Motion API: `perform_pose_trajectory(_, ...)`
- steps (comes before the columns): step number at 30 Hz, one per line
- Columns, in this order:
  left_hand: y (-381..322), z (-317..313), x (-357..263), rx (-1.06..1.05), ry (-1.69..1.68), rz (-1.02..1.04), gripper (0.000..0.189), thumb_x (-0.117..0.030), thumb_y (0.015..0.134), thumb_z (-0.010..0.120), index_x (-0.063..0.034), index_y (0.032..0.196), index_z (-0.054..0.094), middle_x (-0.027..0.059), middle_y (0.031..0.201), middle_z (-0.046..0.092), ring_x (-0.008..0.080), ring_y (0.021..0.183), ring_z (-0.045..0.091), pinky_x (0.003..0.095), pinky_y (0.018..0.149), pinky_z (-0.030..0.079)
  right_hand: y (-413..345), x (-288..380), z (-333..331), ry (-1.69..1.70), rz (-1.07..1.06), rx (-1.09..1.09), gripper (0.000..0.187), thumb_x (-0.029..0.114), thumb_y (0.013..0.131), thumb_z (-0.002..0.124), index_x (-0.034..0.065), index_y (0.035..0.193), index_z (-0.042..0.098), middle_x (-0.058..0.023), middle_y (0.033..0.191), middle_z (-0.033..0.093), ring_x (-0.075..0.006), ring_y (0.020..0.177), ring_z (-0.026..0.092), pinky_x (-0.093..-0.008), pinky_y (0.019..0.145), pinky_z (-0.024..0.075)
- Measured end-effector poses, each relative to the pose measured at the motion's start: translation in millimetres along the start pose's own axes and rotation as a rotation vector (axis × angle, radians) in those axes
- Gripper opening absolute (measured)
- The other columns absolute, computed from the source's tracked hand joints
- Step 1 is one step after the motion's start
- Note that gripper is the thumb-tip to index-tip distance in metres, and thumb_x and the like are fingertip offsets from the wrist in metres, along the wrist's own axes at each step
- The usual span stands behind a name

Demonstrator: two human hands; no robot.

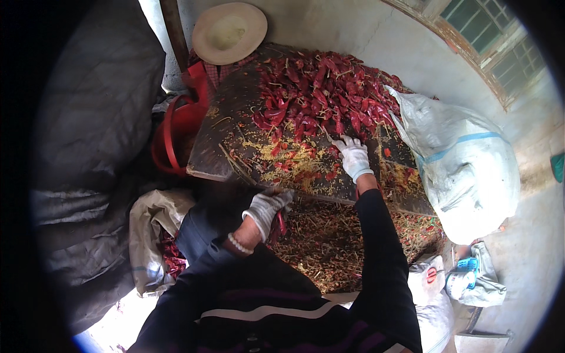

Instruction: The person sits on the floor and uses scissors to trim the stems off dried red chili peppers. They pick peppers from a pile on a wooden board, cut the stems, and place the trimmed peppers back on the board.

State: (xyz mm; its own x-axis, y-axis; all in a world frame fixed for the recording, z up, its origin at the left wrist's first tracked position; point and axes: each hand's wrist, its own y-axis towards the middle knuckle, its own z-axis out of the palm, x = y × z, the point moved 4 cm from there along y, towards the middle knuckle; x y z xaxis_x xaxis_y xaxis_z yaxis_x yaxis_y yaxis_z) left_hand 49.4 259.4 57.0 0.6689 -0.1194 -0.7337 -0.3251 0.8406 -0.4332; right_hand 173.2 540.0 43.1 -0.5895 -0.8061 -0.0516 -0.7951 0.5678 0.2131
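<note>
My left hand (267, 211), in a blurred white knit glove with a beaded bracelet at the wrist, is closed over the near edge of the dark board. Red dried chili peppers (278, 227) hang from its underside. Across the board (238, 101), my right hand (354, 158), also gloved, reaches to the near side of a heap of dried red chilies (322, 92). Its fingers are slightly apart and touch the heap's edge; nothing shows clearly in them. Yellow seeds (273, 150), red scraps and loose stems (236, 163) lie between the hands.
Stems and chili debris (326, 247) cover the ground below the board. A red plastic bucket (170, 132) stands left, near an open sack (148, 229) containing red chilies. At right, a white woven sack (468, 163) leans against the board. A pale hat (229, 33) rests by the wall.
</note>
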Motion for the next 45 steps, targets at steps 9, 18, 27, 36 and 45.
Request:
perform_pose_trajectory(9, -26, -30, 13, -0.020, -0.090, -0.005, 0.011, -0.005, 0.087, 0.066, -0.0024, 0.097, 0.064, 0.0027, 0.077, 0.063, 0.0127, 0.066, 0.058, 0.0252, 0.061, 0.048, 14, 1, -9, -0.079, 0.052, 0.051, 0.027, 0.016, 0.072, 0.068, 0.0186, 0.098, 0.063, -0.0033, 0.113, 0.060, -0.0272, 0.109, 0.053, -0.0451, 0.089, 0.0407)
perform_pose_trajectory(18, -6, -15, 10, -0.047, -0.126, 0.141, 0.011, -0.009, 0.088, 0.068, -0.0038, 0.096, 0.063, 0.0006, 0.080, 0.062, 0.0112, 0.067, 0.057, 0.0247, 0.062, 0.048, -36, 84, -64, 1.410, 0.212, -0.227, 0.025, 0.015, 0.091, 0.065, 0.0071, 0.082, 0.043, 0.0014, 0.073, 0.047, -0.0058, 0.058, 0.044, -0.0200, 0.051, 0.0425)
perform_pose_trajectory(27, -20, -3, -12, -0.081, 0.196, 0.264, 0.027, -0.024, 0.094, 0.062, -0.0043, 0.112, 0.059, -0.0051, 0.083, 0.058, 0.0037, 0.072, 0.048, 0.0206, 0.063, 0.042, -86, 194, -105, 0.374, -0.096, -0.394, 0.028, 0.007, 0.079, 0.062, 0.0084, 0.107, 0.060, -0.0108, 0.086, 0.061, -0.0296, 0.073, 0.061, -0.0404, 0.064, 0.0511)
perform_pose_trajectory(36, -26, -9, -12, -0.030, 0.103, 0.314, 0.025, -0.024, 0.094, 0.063, -0.0043, 0.109, 0.061, -0.0041, 0.086, 0.059, 0.0043, 0.076, 0.048, 0.0222, 0.066, 0.045, -110, 206, -96, 0.390, -0.228, -0.178, 0.027, 0.023, 0.086, 0.063, 0.0065, 0.108, 0.061, -0.0193, 0.121, 0.051, -0.0391, 0.101, 0.052, -0.0481, 0.087, 0.0458)
perform_pose_trajectory(45, -28, -7, -15, 0.018, 0.266, 0.189, 0.039, -0.021, 0.086, 0.071, -0.0020, 0.118, 0.059, 0.0056, 0.090, 0.068, 0.0122, 0.063, 0.064, 0.0230, 0.039, 0.047, -99, 173, -123, 1.177, -0.016, -0.153, 0.024, 0.024, 0.087, 0.067, 0.0038, 0.101, 0.068, -0.0100, 0.105, 0.062, -0.0185, 0.086, 0.064, -0.0283, 0.071, 0.0538)
